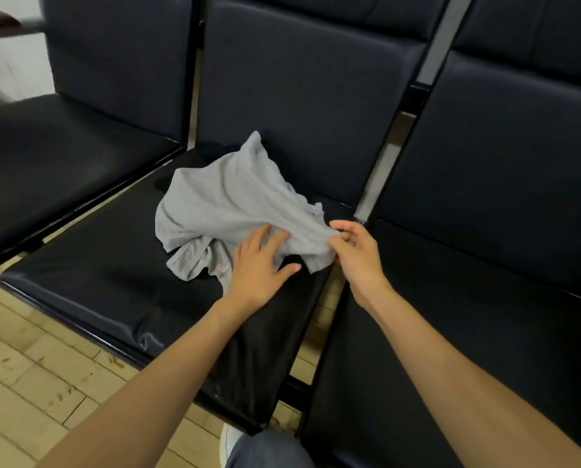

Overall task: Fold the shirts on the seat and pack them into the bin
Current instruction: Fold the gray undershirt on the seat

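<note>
The grey shirt (221, 201) lies in a crumpled heap on the middle seat (113, 275), toward the back half of the cushion, with one peak of cloth resting against the backrest (302, 96) at about 12 o'clock of the heap. It is not spread flat and shows no fold, so by my reading the task is at its very start: this shirt has yet to be opened out, folded and packed. No bin is in view. Dark patches at the heap's 10 and 11 o'clock edges may be another garment underneath, but I cannot tell.

The collar and hem cannot be made out, so which way the shirt points is unclear. Its stretched ridge, which I take as the long axis for now, runs from about 10 o'clock to 4 o'clock and ends at the right hand. A bunched part hangs toward 7 o'clock.

The right hand (356, 255) pinches the shirt's corner at 4 o'clock between thumb and fingers, drawing the cloth taut. The left hand (258, 268) is wide, its fingers spread and straight, pressing on the near edge at about 5 o'clock, thumb off the cloth on the seat.

Outward lie matching dark seats at 9 and 3 o'clock, a pale tiled floor (29, 366) at 7 o'clock, and the person's jeans knee (268, 450) at 6 o'clock.
</note>
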Available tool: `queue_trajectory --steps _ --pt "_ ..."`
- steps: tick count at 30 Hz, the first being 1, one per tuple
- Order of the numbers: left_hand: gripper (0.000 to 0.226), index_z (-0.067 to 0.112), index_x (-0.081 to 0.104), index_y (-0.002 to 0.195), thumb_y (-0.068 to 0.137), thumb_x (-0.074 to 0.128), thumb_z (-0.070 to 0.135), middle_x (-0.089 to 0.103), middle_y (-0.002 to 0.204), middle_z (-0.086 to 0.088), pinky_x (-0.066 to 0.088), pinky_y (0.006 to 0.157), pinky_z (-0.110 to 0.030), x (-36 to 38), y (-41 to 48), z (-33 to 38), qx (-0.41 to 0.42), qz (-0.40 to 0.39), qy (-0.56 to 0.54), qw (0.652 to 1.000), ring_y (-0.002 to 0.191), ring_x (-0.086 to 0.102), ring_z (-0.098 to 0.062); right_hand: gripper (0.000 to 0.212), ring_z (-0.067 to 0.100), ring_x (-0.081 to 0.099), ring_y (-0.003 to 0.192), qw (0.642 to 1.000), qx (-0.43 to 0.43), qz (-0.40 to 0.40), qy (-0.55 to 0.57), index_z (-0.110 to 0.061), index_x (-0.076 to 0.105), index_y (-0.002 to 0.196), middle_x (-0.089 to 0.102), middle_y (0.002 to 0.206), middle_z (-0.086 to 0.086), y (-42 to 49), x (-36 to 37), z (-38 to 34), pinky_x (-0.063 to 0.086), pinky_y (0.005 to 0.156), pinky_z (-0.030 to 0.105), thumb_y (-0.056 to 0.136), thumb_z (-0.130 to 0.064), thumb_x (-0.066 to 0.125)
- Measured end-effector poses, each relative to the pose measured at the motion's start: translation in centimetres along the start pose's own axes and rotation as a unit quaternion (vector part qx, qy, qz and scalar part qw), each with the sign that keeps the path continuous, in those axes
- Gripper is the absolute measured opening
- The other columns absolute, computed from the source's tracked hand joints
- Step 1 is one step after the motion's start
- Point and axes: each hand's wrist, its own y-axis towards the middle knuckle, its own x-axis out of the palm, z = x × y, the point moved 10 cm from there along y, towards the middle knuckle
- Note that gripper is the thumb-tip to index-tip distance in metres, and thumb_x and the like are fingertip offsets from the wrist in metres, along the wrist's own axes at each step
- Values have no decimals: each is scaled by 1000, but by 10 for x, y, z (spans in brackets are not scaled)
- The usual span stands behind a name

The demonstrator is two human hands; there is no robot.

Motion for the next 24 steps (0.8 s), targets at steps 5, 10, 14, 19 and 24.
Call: queue_trajectory --steps 5,10,14,19,24 --pt "15 11 63 92 90 62 26 62 101 -8 46 79 -36 5 -13 60 53 13 15 998 89 60 -27 25 16 55 86 999 -7 36 0 -26 63 95 60 92 5 -31 -76 -9 46 70 26 90 -4 54" --pt "14 17 47 89 98 49 28 53 67 4 43 60 -33 32 -43 142 55 -50 -74 994 61 51 -13 19 11 56 95 995 18 98 -26 -22 65 93 61 103 -2 -65 -159 -13 43 72 25 91 -8 53" --pt "12 22 43 90 100 44 30 52 72 5 48 63 -35 87 -83 222 70 -152 -148 975 65 53 -11 18 14 57 89 981 31 187 -33 -23 65 89 61 95 -2 -102 -243 -6 47 71 27 92 -11 53" --pt "21 20 52 119 100 46 25 60 118 0 47 91 -29 181 -159 282 138 -379 -142 904 104 59 -14 15 14 54 93 934 83 273 -214 -18 65 99 61 106 3 -154 -341 32 40 73 26 94 -14 52" --pt "41 6 51 130 90 58 9 47 135 -11 31 104 -26 154 -122 218 81 -180 -51 979 125 43 -27 34 30 42 125 882 147 120 -430 -17 59 126 44 136 11 -164 -331 92 34 107 35 91 -19 58"
